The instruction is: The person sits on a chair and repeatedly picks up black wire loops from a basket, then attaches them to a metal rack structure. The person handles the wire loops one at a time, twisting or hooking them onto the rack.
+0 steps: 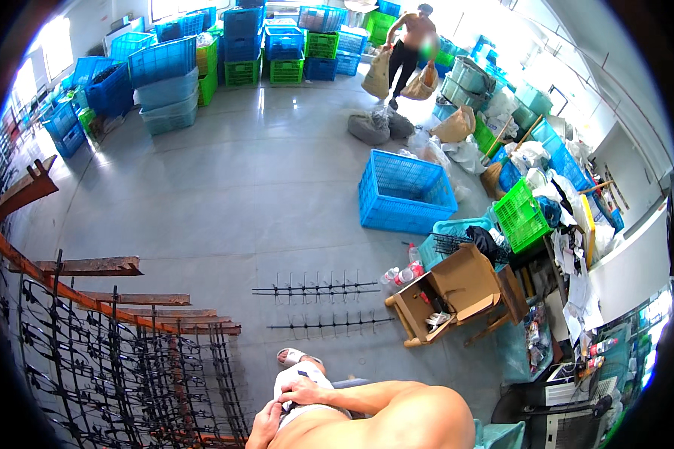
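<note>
My right hand point(301, 391) is in front of my lap, its fingers curled together over my white shorts point(307, 372). Just below and to the left, my left hand point(263, 425) meets it with fingertips pressed close. Something small and dark shows between the two hands, too small to name. One foot in a white sandal point(292, 357) sticks out past my knee. On the floor ahead lie two black metal rods with short cross prongs, a farther rod point(316, 289) and a nearer rod point(331, 325).
At left an orange rusty rack point(127, 318) carries several hanging black wire racks point(112, 367). On my right are a wooden stool with an open cardboard box point(464, 280), bottles point(403, 277) and a blue crate point(404, 193). A person point(410, 45) carries two sacks near stacked crates.
</note>
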Motion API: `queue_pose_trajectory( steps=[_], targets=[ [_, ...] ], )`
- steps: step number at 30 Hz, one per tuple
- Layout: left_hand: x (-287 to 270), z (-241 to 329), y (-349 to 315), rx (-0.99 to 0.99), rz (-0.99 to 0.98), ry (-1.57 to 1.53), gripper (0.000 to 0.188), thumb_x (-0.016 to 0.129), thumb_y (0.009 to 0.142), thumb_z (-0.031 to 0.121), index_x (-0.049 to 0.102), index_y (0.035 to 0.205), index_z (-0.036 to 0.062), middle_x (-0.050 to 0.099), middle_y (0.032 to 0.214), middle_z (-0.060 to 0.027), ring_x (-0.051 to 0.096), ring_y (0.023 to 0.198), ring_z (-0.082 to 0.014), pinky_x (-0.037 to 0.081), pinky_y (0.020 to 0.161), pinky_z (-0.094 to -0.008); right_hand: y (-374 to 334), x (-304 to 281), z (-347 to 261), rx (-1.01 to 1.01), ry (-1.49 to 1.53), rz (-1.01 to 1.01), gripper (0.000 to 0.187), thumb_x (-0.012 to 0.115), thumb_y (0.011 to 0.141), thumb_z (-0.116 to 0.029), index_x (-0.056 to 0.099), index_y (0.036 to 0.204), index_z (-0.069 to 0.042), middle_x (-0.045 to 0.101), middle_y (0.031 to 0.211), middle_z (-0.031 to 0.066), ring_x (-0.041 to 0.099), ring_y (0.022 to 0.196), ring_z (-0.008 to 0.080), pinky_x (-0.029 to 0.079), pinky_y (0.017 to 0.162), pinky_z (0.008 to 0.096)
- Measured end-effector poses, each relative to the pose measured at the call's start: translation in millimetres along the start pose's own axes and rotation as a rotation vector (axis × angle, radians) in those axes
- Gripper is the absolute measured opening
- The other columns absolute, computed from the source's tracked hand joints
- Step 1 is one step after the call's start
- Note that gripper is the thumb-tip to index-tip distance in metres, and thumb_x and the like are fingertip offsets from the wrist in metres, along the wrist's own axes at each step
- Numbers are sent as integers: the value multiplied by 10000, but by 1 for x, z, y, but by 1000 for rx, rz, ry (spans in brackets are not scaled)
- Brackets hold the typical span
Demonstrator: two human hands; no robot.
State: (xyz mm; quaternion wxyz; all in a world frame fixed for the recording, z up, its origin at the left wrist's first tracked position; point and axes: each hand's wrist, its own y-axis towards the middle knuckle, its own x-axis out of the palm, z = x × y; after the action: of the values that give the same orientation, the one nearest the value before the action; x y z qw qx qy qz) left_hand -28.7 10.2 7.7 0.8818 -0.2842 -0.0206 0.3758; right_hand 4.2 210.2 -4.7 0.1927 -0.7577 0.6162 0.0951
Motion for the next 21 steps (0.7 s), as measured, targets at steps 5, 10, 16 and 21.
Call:
queue_pose_trajectory(
  steps=[5, 10, 16, 21],
  targets=[
    [-16, -22, -2, -21, -13, -204, 323, 499, 953, 263, 641, 1081, 3, 658, 876, -38, 566, 798, -89, 459, 729, -229, 6, -3, -7, 164, 186, -144, 322, 616, 809, -348, 682, 859, -37, 642, 737, 108, 584, 689, 212, 443, 647, 346],
    [-30, -22, -6, -85, -41, -338, 269, 578, 917, 229, 686, 977, -10, 581, 656, 30, 494, 555, -53, 396, 489, -211, 9, 5, -6, 84, 266, -218, 282, 636, 767, -288, 670, 780, -8, 620, 650, 109, 562, 603, 194, 437, 587, 336],
    [-18, 9, 1, -37, -80, 263, 315, 638, 834, 300, 652, 905, -7, 613, 653, -147, 587, 589, -145, 461, 572, -316, 3, -5, 4, 162, 162, -75, 278, 619, 797, -306, 669, 757, -35, 607, 622, 101, 567, 583, 194, 435, 564, 350],
    [-14, 16, -2, 6, 18, 375, 313, 656, 802, 284, 650, 899, -14, 611, 689, -230, 665, 658, -265, 480, 603, -354, 7, -4, 4, 230, 64, -81, 377, 564, 844, -437, 685, 880, -82, 649, 745, 106, 608, 705, 234, 459, 662, 361]
  ],
)
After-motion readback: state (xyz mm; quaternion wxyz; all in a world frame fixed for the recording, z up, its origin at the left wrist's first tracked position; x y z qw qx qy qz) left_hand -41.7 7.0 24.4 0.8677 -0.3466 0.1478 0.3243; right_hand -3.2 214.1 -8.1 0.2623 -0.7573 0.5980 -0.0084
